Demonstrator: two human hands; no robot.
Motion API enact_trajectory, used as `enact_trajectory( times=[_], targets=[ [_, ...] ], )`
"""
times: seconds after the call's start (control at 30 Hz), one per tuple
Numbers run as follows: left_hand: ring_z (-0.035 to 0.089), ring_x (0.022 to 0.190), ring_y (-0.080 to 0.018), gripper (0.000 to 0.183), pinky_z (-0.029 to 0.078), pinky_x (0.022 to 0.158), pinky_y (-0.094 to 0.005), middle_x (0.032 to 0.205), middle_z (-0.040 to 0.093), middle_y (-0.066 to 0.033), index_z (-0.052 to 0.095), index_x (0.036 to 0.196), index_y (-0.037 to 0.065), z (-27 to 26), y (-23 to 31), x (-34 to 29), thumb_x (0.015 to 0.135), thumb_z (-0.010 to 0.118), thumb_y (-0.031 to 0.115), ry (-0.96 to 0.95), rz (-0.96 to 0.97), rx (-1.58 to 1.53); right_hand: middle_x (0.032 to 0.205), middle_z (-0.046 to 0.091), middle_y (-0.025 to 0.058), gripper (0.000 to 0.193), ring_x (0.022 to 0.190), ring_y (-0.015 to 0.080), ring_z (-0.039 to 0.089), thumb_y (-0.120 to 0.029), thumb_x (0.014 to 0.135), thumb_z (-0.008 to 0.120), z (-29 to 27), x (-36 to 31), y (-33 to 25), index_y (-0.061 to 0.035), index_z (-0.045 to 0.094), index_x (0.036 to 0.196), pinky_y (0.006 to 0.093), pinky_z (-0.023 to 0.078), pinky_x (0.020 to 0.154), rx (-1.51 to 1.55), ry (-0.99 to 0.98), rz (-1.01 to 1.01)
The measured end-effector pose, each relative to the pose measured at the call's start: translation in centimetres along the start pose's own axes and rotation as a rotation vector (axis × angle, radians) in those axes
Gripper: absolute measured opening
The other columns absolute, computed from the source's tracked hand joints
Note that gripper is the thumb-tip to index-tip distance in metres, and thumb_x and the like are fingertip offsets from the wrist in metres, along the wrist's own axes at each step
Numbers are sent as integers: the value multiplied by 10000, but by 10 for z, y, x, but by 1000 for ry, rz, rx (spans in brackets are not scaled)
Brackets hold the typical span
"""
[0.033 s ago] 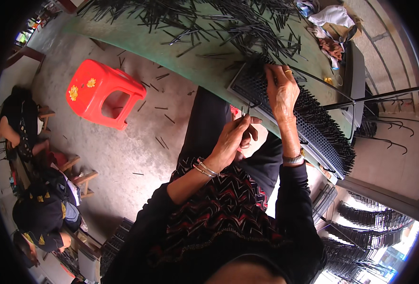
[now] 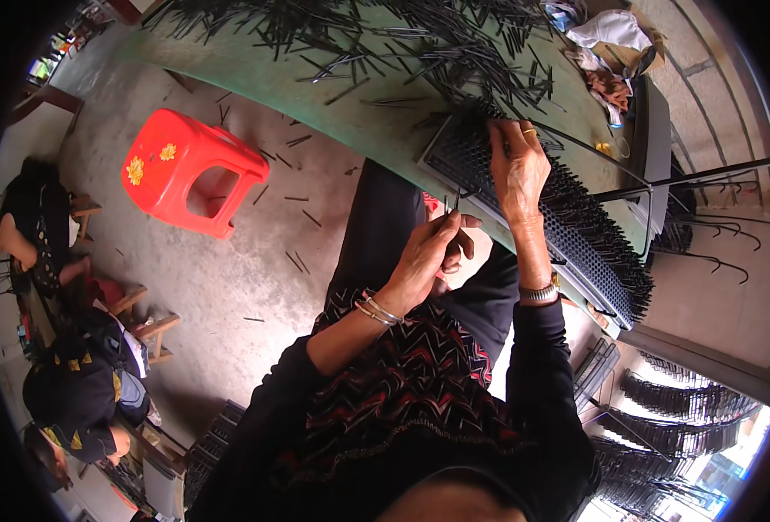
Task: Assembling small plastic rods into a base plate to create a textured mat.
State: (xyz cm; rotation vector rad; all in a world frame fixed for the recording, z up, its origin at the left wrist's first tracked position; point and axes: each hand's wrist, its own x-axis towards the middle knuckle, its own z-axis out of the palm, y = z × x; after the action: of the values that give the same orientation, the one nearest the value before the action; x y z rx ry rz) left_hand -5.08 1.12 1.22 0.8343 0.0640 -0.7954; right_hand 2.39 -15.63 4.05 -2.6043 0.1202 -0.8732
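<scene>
A long black perforated rack (image 2: 568, 230), its holes bristling with many short black pins, lies slantwise along the near right edge of the green table. My right hand (image 2: 520, 170) rests over the far end of this rack with its fingers curled down among the pins. What those fingertips hold, if anything, is hidden. Just below the rack's near edge, my left hand (image 2: 428, 252) is closed, with thumb and forefinger pinched on thin dark sticks (image 2: 451, 205) that point upward. Its other fingers are loosely bent.
Loose black sticks (image 2: 350, 35) are heaped across the green table (image 2: 254, 74). A red plastic stool (image 2: 163, 170) stands on the floor to the left, with sticks scattered near it. Plastic bags (image 2: 611, 30) lie at the back right. Metal rods (image 2: 694, 180) jut in from the right. Other people (image 2: 76, 387) sit far left.
</scene>
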Motion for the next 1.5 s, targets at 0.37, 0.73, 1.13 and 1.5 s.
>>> enact_trajectory(
  times=[0.37,0.73,1.13,1.5],
  targets=[
    [352,532,-47,482,321,505,-199,689,550,-18,596,1123,-36,-3,12,6,1034,411,400,-151,44,184,971,674,175,307,886,250,668,-209,898,657,-53,-20,-12,37,679,1081,313,507,767,464,-486,183],
    [434,521,-99,652,367,498,-237,661,554,-55,541,1216,-52,3,22,4,1010,330,529,-455,-224,166,846,691,75,195,739,115,630,-102,896,667,-73,-33,3,42,688,1026,239,509,693,969,-884,459],
    [630,835,-144,569,518,769,-302,969,666,-89,549,1256,15,-30,7,18,978,471,505,-81,-198,160,773,699,40,104,709,60,619,-75,925,626,-46,-13,4,-1,671,984,213,467,666,496,38,273],
    [619,666,-101,385,516,608,-234,795,658,-64,638,1058,2,-55,30,24,976,544,366,193,109,321,750,711,45,119,699,48,620,-52,911,623,-34,-8,8,-39,685,1012,211,473,651,371,24,231]
  ],
)
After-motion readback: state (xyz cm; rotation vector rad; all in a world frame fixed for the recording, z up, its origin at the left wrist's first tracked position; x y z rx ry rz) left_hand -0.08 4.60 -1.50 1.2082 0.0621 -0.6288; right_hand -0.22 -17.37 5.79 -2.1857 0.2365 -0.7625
